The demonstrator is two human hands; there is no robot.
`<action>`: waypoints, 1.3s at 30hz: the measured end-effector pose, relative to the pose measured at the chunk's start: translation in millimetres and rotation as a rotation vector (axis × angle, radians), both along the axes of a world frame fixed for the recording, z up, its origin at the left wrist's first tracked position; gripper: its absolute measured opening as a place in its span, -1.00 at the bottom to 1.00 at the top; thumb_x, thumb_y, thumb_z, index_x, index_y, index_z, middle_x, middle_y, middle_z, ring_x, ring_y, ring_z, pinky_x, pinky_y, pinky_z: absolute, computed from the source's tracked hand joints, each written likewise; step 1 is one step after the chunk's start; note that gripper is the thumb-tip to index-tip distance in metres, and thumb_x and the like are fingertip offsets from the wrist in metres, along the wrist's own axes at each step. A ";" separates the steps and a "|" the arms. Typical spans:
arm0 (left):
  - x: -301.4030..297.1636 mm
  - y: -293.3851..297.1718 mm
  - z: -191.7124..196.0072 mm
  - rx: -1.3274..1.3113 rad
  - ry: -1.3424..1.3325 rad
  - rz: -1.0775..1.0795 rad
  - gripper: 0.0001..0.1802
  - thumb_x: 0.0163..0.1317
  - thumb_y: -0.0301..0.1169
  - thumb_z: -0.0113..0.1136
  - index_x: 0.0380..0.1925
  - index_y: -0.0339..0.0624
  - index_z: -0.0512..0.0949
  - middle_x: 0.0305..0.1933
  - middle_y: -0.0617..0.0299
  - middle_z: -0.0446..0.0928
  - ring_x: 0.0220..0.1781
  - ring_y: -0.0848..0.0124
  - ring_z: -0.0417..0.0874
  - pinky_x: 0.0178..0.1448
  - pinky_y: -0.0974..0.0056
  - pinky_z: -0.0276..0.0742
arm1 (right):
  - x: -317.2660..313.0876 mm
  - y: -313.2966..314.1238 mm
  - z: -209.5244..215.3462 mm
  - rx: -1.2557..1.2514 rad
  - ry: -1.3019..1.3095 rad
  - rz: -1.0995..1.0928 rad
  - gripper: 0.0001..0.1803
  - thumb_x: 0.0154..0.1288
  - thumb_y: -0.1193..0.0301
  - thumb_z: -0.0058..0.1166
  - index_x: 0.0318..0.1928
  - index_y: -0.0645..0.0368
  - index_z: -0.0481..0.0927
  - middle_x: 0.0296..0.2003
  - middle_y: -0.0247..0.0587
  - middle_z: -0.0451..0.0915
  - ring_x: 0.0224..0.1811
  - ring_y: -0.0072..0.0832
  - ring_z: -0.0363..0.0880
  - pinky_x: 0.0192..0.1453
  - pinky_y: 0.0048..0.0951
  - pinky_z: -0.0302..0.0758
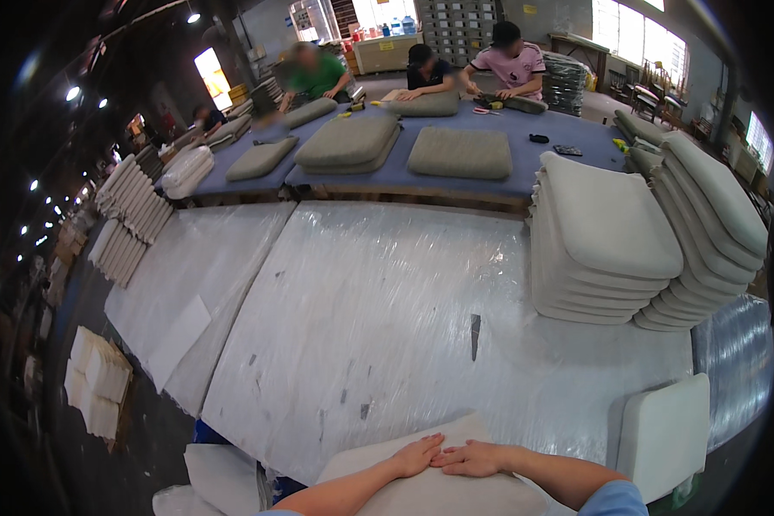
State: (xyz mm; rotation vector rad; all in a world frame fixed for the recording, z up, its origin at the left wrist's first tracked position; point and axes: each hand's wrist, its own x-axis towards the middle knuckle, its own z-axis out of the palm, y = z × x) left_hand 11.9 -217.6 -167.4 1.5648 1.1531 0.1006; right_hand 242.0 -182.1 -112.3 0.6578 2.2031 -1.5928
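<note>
A pale off-white seat cushion point(404, 494) lies at the near edge of the plastic-wrapped table point(370, 284), its lower part cut off by the picture's edge. My left hand point(419, 456) rests flat on top of it, fingers stretched out. Beside it my right hand point(471, 459) also lies flat on the cushion, palm down. The fingertips of both hands meet or overlap slightly near the cushion's middle. Neither hand grips anything. To the right, another pale cushion point(662, 434) leans at the table's near right corner.
Two tall stacks of pale cushions, a nearer one point(606, 224) and a farther one point(714, 198), stand at right. Beyond lies a blue work table point(378, 187) with grey-green cushions point(460, 153), where several people work. More pale cushions point(219, 477) sit low at left.
</note>
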 end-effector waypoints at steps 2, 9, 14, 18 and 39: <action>-2.7 2.4 -7.9 0.004 0.002 0.019 -0.39 0.65 -0.17 -0.23 0.57 -0.21 0.27 0.67 -0.07 0.20 0.71 0.01 0.15 0.74 0.13 0.03 | -3.1 5.3 -18.8 -0.038 0.008 -0.058 -0.40 0.65 -0.12 -0.23 0.55 -0.31 0.42 0.54 -0.25 0.39 0.69 -0.29 0.13 0.67 0.36 -0.17; -6.3 18.5 -6.2 -0.094 0.159 0.144 -0.37 0.62 -0.07 -0.19 0.50 -0.22 0.38 0.59 -0.08 0.33 0.65 0.04 0.28 0.66 0.10 0.20 | -18.4 26.0 -56.1 -0.034 -0.009 -0.245 -0.45 0.61 -0.02 -0.04 0.44 -0.11 0.56 0.48 -0.23 0.49 0.56 -0.19 0.37 0.70 -0.08 0.07; -43.9 11.6 26.3 0.099 0.323 0.078 -0.25 0.56 0.12 -0.12 0.51 -0.17 0.37 0.61 -0.08 0.30 0.63 -0.01 0.29 0.63 0.06 0.25 | 6.3 22.2 -59.4 -0.019 0.126 -0.938 -0.40 0.55 0.01 0.06 0.42 0.06 0.55 0.33 -0.03 0.61 0.37 -0.19 0.57 0.46 -0.27 0.44; -144.7 -47.8 75.9 -0.096 0.496 0.066 -0.12 0.48 0.26 0.00 0.54 -0.16 0.33 0.62 -0.16 0.26 0.63 -0.09 0.29 0.68 -0.02 0.16 | 108.2 -41.9 -54.1 0.355 0.074 -1.408 -0.39 0.46 0.16 0.16 0.40 0.19 0.54 0.31 0.03 0.63 0.34 -0.13 0.61 0.43 -0.20 0.49; -105.1 -25.7 185.8 -0.219 -0.558 0.148 -0.20 0.66 0.21 -0.33 0.69 0.03 0.02 0.74 0.17 0.05 0.73 0.27 0.07 0.72 0.19 -0.02 | -160.5 -106.9 68.8 0.033 1.010 -1.784 -0.20 0.74 0.05 -0.28 0.69 0.24 -0.20 0.66 -0.03 0.02 0.67 -0.25 0.07 0.68 -0.27 0.10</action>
